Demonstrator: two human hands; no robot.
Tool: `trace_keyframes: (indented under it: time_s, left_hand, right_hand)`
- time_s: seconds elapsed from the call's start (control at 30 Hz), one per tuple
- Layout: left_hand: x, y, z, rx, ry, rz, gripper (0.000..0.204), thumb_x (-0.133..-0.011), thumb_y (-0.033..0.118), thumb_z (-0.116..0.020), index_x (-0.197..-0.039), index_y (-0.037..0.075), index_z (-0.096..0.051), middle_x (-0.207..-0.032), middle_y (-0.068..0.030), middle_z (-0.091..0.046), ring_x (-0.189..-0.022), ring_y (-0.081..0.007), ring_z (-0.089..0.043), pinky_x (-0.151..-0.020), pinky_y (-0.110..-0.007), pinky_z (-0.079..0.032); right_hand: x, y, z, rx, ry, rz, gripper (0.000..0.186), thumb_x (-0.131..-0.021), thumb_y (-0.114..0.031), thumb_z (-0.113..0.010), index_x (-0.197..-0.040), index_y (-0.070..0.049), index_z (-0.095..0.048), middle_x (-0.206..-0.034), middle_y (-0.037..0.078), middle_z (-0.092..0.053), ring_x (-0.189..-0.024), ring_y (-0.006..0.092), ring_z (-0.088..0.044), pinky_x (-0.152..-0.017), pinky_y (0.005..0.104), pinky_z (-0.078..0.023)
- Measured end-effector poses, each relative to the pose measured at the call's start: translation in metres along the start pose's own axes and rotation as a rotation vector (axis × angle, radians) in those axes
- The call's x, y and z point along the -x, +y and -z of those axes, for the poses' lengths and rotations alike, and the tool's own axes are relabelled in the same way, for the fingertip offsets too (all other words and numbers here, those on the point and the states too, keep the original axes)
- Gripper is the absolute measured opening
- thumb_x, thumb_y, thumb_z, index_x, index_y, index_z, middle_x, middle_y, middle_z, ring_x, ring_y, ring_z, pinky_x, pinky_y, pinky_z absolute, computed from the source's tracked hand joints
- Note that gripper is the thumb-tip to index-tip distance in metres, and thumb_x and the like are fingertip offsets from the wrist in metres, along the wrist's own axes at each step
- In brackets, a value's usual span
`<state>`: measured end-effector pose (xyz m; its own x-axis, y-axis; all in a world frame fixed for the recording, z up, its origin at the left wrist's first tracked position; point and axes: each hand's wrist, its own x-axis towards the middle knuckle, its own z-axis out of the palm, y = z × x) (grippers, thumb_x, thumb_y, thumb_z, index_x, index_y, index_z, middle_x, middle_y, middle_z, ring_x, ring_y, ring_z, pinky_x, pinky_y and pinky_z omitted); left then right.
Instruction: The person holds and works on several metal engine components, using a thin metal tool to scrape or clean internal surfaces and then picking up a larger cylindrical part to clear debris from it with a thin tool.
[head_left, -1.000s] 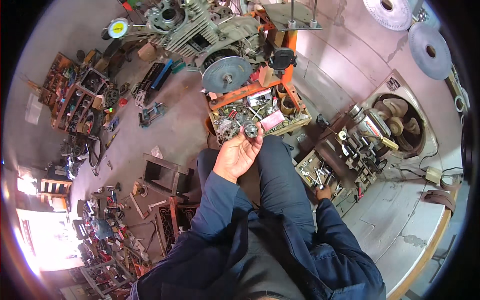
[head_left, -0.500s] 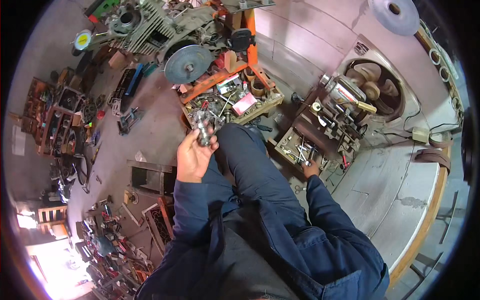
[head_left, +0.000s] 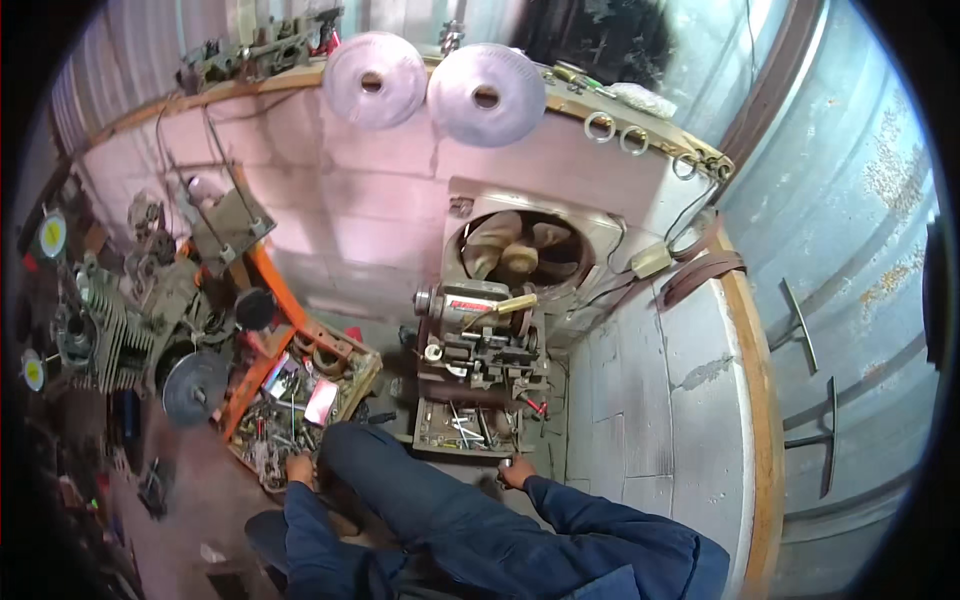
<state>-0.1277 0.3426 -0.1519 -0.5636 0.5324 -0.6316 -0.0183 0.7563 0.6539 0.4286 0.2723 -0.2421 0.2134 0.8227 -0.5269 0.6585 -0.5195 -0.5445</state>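
By the wooden parts tray (head_left: 366, 384), L hand (head_left: 299, 469) reaches fwd; can't tell if fingers pinch anything. Just off tool tray (head_left: 460, 453), R hand (head_left: 517, 473), forearm slanted, curls fingers round small metal pc (head_left: 506, 464).

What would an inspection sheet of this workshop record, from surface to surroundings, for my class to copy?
Surface: grey floor, partly shadowed.
Things at hand: metal parts in a wooden crate; hand tools in a shallow tray.
Clutter: pink packet among the crate's contents.
Hands: left hand by the crate's near corner, grip unclear; right hand beside the tray, apparently holding a small metal piece.
Cables: dark cable near a pale box.
Surroundings: finned engine at left; square-framed fan; two holed discs above.
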Motion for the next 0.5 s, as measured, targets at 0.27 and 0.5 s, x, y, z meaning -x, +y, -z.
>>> trace_keyframes:
  time_s: [0.27, 0.5]
  left_hand:
    - [-0.112, -0.023, -0.077, -0.108, -0.314, 0.005, 0.03, -0.096, 0.019, -0.056, -0.117, -0.002, -0.062, -0.081, -0.0146, -0.06, -0.063, -0.0251, -0.055, -0.056, -0.039, -0.047]
    - [-0.149, -0.024, -0.054, 0.03, 0.08, -0.196, 0.03, -0.085, 0.002, -0.067, -0.114, -0.004, -0.063, -0.102, -0.0193, -0.071, -0.083, -0.0314, -0.072, -0.073, -0.043, -0.058]
  right_hand:
    - [0.03, 0.043, 0.021, -0.163, 0.119, 0.072, 0.055, -0.091, -0.028, -0.065, -0.132, 0.005, -0.051, -0.097, 0.021, -0.071, -0.081, 0.029, -0.07, -0.076, 0.0421, -0.057]
    - [0.04, 0.05, 0.012, -0.304, -0.149, -0.072, 0.046, -0.098, -0.029, -0.056, -0.134, -0.001, -0.05, -0.086, 0.014, -0.067, -0.072, 0.0268, -0.068, -0.059, 0.0431, -0.055]
